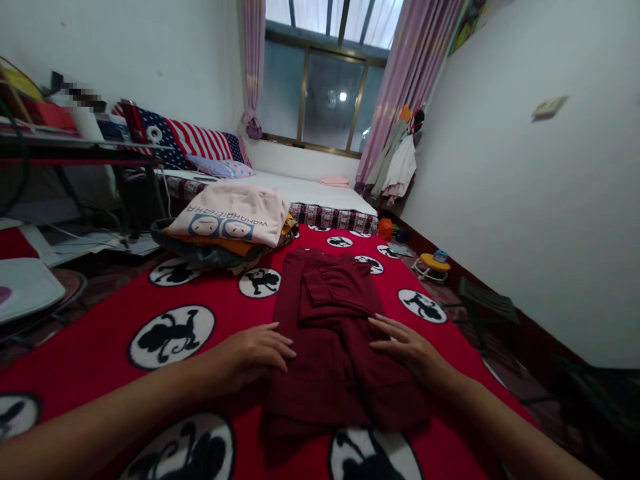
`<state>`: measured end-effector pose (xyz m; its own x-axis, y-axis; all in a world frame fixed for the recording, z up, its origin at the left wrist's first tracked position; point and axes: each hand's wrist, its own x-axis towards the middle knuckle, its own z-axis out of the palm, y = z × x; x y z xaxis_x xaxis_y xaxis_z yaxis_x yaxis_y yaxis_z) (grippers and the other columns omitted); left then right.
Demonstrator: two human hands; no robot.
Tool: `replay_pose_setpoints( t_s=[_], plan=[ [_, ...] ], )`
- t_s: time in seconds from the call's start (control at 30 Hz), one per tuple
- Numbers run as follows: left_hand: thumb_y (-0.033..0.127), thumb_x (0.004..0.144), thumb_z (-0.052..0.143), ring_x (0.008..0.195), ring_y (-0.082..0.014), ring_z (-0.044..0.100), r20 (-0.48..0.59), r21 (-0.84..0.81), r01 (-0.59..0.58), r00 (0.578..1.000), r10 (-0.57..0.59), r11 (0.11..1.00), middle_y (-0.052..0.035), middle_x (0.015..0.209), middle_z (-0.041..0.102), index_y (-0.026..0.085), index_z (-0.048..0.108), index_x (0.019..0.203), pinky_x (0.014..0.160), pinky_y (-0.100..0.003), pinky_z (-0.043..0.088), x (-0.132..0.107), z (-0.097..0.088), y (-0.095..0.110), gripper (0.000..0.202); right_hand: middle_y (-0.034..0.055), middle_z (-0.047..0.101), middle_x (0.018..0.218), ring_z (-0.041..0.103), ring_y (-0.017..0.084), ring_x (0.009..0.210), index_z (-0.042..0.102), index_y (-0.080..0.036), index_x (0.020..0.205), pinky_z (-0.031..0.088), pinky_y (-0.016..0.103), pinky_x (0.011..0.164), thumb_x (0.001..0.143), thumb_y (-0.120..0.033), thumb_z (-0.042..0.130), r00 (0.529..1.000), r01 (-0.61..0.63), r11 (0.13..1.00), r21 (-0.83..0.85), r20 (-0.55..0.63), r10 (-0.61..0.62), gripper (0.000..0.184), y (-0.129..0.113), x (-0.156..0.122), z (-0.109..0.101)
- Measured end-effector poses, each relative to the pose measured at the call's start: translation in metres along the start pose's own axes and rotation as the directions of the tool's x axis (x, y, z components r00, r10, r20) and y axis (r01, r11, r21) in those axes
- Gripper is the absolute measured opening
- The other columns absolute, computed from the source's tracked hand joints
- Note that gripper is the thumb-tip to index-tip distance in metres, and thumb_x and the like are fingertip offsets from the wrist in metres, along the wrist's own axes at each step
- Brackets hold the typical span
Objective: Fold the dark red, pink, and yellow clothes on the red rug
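Note:
A dark maroon garment (333,333) lies partly folded on a red blanket (100,313) printed with black and white round figures. My left hand (253,353) rests flat on the garment's left edge, fingers stretched out. My right hand (407,347) lies flat on its right side, fingers apart and pointing left. Neither hand grips anything.
A pile of folded clothes (230,223), a pale pink printed shirt on top, sits beyond the garment at the left. Behind stand a bed (310,190), a desk (75,150) at left, a window with pink curtains, hanging clothes (397,167), and small stools (433,263) by the right wall.

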<state>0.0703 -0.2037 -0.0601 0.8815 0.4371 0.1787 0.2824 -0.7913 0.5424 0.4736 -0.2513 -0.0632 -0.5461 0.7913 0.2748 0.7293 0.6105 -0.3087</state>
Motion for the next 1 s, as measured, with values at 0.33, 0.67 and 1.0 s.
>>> replay_pose_setpoints(
  t_s=[0.33,0.67,1.0],
  plan=[
    [0.053,0.087,0.054,0.085,-0.0257,0.069,-0.338,-0.338,0.136,0.906,-0.255,0.931,-0.0077,0.088,0.074,0.019,0.074,0.092,0.079,-0.038,0.056,0.019,-0.061,0.006,0.04,0.0106,0.074,0.096,0.069,0.03,0.093,0.074,-0.02,0.092,0.054,0.043,0.083,0.078,-0.05,0.064,0.912,-0.301,0.78,0.548,-0.073,0.404,0.034,-0.018,0.037,-0.049],
    [0.047,0.093,0.046,0.144,-0.0281,0.024,-0.578,0.259,0.392,0.795,-0.183,0.883,-0.0111,0.152,0.037,0.021,0.043,0.141,0.117,-0.05,0.021,0.183,-0.049,-0.055,0.055,0.0092,0.043,0.149,0.036,0.029,0.139,0.045,-0.025,0.141,0.023,0.058,0.113,0.092,-0.041,0.042,0.703,-0.464,0.882,0.085,-0.571,0.424,0.051,0.035,0.159,0.01],
    [0.071,0.09,0.03,0.143,-0.0285,0.028,-0.395,0.207,0.515,0.822,-0.411,0.832,-0.0084,0.155,0.033,0.027,0.039,0.146,0.116,-0.051,0.021,0.182,0.004,-0.084,0.071,0.0038,0.03,0.156,0.024,0.024,0.145,0.038,-0.032,0.146,0.016,0.057,0.115,0.099,-0.049,0.026,0.809,-0.574,0.818,-0.033,-0.18,0.56,0.052,0.055,0.152,0.046]
  ],
)
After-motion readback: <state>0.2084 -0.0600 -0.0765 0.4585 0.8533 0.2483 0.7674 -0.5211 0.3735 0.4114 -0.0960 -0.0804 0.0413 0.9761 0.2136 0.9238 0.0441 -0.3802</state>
